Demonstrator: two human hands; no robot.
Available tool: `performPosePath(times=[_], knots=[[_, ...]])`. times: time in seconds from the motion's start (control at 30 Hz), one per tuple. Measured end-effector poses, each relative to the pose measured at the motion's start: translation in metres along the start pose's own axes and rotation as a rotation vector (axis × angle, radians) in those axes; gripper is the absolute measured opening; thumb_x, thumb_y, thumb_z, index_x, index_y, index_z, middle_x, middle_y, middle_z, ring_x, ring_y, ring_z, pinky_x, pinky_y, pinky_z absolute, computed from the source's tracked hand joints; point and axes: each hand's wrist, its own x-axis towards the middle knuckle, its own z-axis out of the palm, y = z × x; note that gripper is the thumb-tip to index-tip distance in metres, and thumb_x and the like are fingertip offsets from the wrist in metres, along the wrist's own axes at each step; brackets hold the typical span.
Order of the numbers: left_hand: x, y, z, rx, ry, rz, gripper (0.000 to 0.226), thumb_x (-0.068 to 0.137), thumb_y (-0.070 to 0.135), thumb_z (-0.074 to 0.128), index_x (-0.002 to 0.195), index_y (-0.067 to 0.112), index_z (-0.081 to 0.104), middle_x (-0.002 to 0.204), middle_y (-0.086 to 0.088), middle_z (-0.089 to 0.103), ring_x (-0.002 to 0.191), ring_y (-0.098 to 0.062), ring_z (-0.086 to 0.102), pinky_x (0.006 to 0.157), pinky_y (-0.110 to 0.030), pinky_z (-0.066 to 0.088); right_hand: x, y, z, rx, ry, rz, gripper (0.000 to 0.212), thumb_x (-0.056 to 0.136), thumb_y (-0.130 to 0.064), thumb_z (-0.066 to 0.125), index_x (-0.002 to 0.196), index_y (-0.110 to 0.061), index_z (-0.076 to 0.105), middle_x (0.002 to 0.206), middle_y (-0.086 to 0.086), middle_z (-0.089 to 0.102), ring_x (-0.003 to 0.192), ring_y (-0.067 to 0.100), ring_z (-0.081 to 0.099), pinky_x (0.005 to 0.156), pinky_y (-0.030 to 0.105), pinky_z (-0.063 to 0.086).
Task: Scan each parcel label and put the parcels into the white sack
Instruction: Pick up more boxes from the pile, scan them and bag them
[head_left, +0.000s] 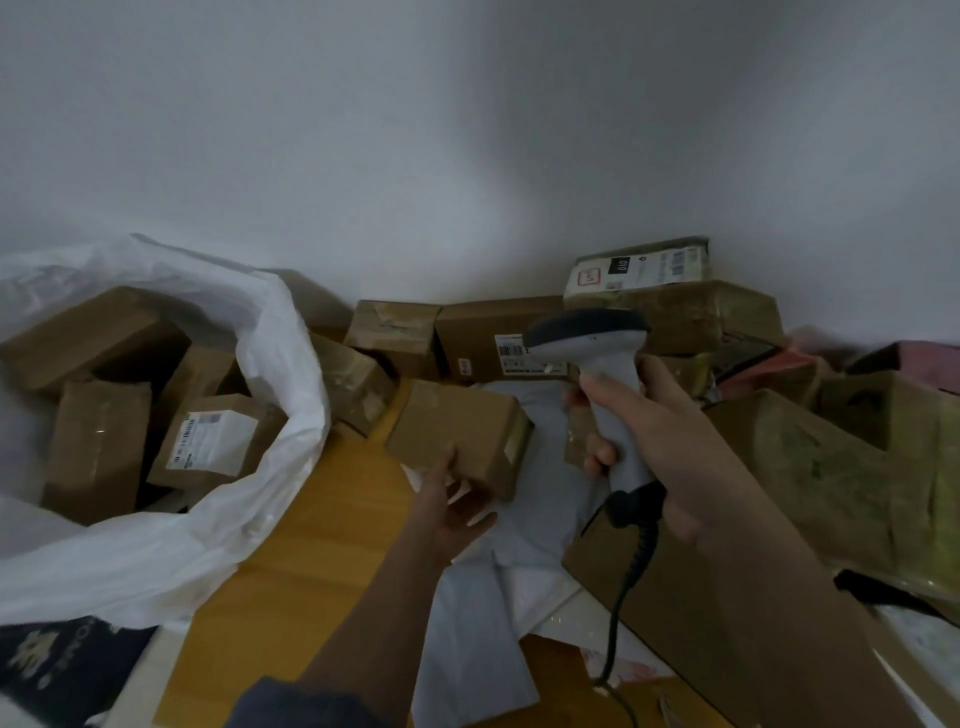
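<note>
A small brown cardboard parcel (460, 441) lies on grey plastic mailers in the middle. My left hand (452, 512) reaches under its near edge, thumb on the top face and fingers spread below, touching it. My right hand (670, 441) grips the handle of a grey barcode scanner (597, 358), whose dark head points left and away above the parcel. The white sack (260, 395) stands open at the left with several brown parcels inside, one showing a white label (208, 436).
Several more brown boxes (498, 338) are stacked along the white wall behind, one with a large label (639, 267) at the top. Large cartons (831, 467) crowd the right. Grey mailers (483, 597) cover the wooden floor (311, 519). The scanner's coiled cable (631, 571) hangs down.
</note>
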Motion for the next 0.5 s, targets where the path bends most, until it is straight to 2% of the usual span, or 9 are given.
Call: performPosePath(times=[0.13,0.2,0.27,0.33,0.43,0.5], knots=[[0.011,-0.001,0.005,-0.095,-0.004,0.052,0.055,0.084,0.040,0.071,0.126,0.014,0.046,0.120,-0.014,0.058,0.112,-0.031,0.056,0.104,-0.043,0.042,0.005,-0.001,-0.010,-0.010,0.018,0.014,0.025,0.094,-0.021,0.063,0.116,-0.017,0.053,0.096,0.010,0.065,0.045,0.012,0.046,0.048,0.029,0.046],[0.008,0.000,0.010,-0.113,-0.003,0.089,0.039,0.086,0.034,0.070,0.115,0.017,0.050,0.110,-0.013,0.058,0.103,-0.028,0.057,0.103,-0.041,0.043,0.005,-0.002,-0.014,-0.002,0.024,0.010,0.024,0.094,-0.020,0.062,0.116,-0.016,0.052,0.095,0.010,0.065,0.044,0.012,0.046,0.047,0.029,0.046],[0.006,0.003,0.010,-0.087,-0.006,0.117,0.030,0.087,0.030,0.069,0.107,0.016,0.051,0.107,-0.011,0.058,0.103,-0.027,0.057,0.103,-0.041,0.043,0.004,-0.003,-0.015,0.017,0.030,0.006,0.025,0.094,-0.019,0.061,0.116,-0.015,0.051,0.091,0.009,0.064,0.043,0.012,0.045,0.046,0.028,0.045],[0.004,0.008,0.007,-0.030,-0.037,0.137,0.033,0.087,0.023,0.066,0.116,0.012,0.053,0.108,-0.010,0.056,0.109,-0.027,0.055,0.102,-0.042,0.045,0.003,-0.004,-0.015,0.037,0.042,0.006,0.022,0.094,-0.018,0.061,0.114,-0.016,0.051,0.090,0.008,0.064,0.043,0.011,0.045,0.045,0.027,0.045],[-0.002,0.022,0.005,0.102,-0.099,0.239,0.036,0.088,0.007,0.060,0.123,0.011,0.052,0.112,-0.008,0.056,0.107,-0.024,0.054,0.098,-0.041,0.046,0.000,-0.004,-0.015,0.057,0.078,0.006,0.023,0.094,-0.019,0.063,0.113,-0.016,0.051,0.092,0.009,0.066,0.042,0.011,0.045,0.045,0.027,0.045],[-0.013,0.032,0.007,0.217,-0.107,0.399,0.056,0.084,0.000,0.066,0.134,0.012,0.042,0.125,-0.006,0.056,0.110,-0.021,0.057,0.089,-0.035,0.050,-0.004,-0.005,-0.013,0.073,0.109,-0.002,0.025,0.093,-0.019,0.063,0.114,-0.015,0.050,0.092,0.010,0.066,0.041,0.011,0.044,0.043,0.026,0.045]])
